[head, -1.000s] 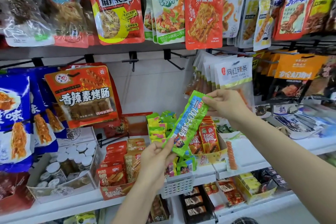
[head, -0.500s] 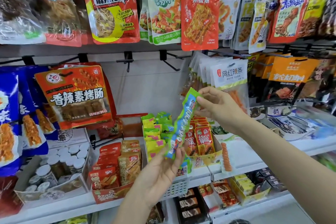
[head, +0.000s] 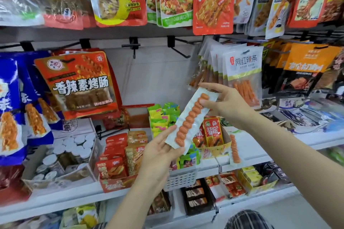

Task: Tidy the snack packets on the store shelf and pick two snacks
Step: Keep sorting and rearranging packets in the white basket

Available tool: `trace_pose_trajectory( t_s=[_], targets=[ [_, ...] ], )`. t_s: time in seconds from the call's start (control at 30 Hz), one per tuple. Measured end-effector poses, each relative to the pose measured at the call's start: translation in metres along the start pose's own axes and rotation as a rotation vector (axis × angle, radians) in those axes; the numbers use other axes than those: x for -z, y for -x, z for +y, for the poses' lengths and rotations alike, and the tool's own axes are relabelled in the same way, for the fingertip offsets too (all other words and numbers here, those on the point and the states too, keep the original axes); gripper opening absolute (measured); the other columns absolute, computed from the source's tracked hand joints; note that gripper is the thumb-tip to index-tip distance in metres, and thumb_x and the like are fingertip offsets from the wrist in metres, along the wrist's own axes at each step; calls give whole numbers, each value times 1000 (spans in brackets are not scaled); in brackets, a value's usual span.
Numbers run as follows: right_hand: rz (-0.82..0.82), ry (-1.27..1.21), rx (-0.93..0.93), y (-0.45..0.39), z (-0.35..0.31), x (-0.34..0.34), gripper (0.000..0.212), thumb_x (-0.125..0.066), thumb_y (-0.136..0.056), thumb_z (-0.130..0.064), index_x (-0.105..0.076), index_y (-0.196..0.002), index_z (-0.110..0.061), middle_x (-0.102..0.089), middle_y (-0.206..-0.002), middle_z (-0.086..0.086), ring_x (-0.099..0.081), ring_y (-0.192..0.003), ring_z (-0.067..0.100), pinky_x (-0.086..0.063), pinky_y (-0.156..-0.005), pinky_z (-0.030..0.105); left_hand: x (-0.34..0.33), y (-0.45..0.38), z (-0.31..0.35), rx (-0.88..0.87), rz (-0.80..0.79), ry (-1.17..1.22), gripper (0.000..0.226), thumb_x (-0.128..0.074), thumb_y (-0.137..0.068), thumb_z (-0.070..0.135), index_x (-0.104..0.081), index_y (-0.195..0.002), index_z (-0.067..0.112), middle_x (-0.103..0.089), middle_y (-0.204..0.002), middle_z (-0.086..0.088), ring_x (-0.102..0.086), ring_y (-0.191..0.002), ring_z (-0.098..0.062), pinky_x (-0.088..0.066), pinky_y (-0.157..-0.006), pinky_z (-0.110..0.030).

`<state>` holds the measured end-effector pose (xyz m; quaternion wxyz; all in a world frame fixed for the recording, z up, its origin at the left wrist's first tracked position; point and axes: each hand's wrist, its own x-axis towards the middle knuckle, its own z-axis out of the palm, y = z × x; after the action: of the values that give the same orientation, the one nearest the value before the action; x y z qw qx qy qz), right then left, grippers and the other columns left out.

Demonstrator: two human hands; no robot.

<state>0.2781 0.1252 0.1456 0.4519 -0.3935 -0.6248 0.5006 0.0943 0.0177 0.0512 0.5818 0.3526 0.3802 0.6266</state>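
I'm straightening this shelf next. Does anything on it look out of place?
Yes. One loose twisted-sausage packet lies alone on the white shelf, right of the yellow display box, in no box or basket. It resembles the packet both hands hold.

A white back panel (head: 158, 80) runs behind the display, lit evenly and brightly. A grey rail (head: 111, 32) crosses it near the top, carrying black peg hooks (head: 134, 47), two of them bare in the middle. Below, a white shelf board (head: 61, 201) spans the width, with another white shelf board (head: 316, 138) set higher at the right. A white slotted plastic basket (head: 181, 180) sits at the front edge of the shelf.
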Motion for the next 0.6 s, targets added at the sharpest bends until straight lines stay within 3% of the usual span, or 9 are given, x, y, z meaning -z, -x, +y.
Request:
trace_pose_trajectory(
  t_s=[0.17,0.27,0.33,0.37,0.47,0.53,0.6],
  targets=[
    [-1,15,28,-6,1,-5,45,-71,-84,0,-64,-119,-27,-68,-112,15,-74,-85,23,-61,-65,33,3,0,5,-12,-15,45,61,-71,-78,-11,-58,-131,15,-72,-118,-7,-68,-111,-22,-59,-79,-29],
    [-38,-43,38,-6,-3,-5,46,-69,-85,2,-63,-121,-26,-67,-114,17,-74,-88,26,-61,-67,34,1,0,12,175,-144,340,55,-58,-91,40,-48,-139,16,-63,-132,-18,-62,-118,-39,-58,-85,-46],
    [-85,-84,61,-6,-10,-4,48,-67,-86,3,-61,-126,-24,-66,-118,15,-73,-93,29,-61,-70,38,-4,-1,18,382,-222,480,68,-39,-93,61,-50,-137,10,-59,-134,-25,-64,-113,-41,-60,-80,-45],
    [-99,-86,83,-7,-13,-3,50,-67,-87,3,-61,-128,-24,-64,-121,13,-72,-94,30,-60,-73,40,-6,-3,19,433,-244,521,64,-40,-96,57,-53,-135,7,-59,-132,-27,-69,-104,-37,-61,-76,-41],
    [-135,-83,130,-11,-21,3,49,-66,-88,0,-59,-130,-24,-62,-120,8,-69,-97,28,-59,-80,42,-10,-12,21,398,-214,556,40,-60,-89,17,-61,-124,-3,-69,-113,-22,-68,-72,-21,-60,-63,-27],
    [-177,-91,105,-15,-22,9,42,-64,-92,-9,-59,-131,-23,-66,-115,9,-68,-102,30,-58,-85,45,-8,-19,22,331,-186,493,37,-66,-82,10,-68,-116,-5,-72,-100,-15,-66,-69,-15,-58,-60,-22],
    [-242,-165,-2,-20,-25,17,38,-57,-96,-20,-58,-134,-26,-67,-117,11,-68,-105,32,-57,-87,44,-4,-25,22,217,-104,260,41,-71,-74,12,-69,-114,3,-74,-93,-6,-67,-67,-11,-56,-58,-20]
  ],
)
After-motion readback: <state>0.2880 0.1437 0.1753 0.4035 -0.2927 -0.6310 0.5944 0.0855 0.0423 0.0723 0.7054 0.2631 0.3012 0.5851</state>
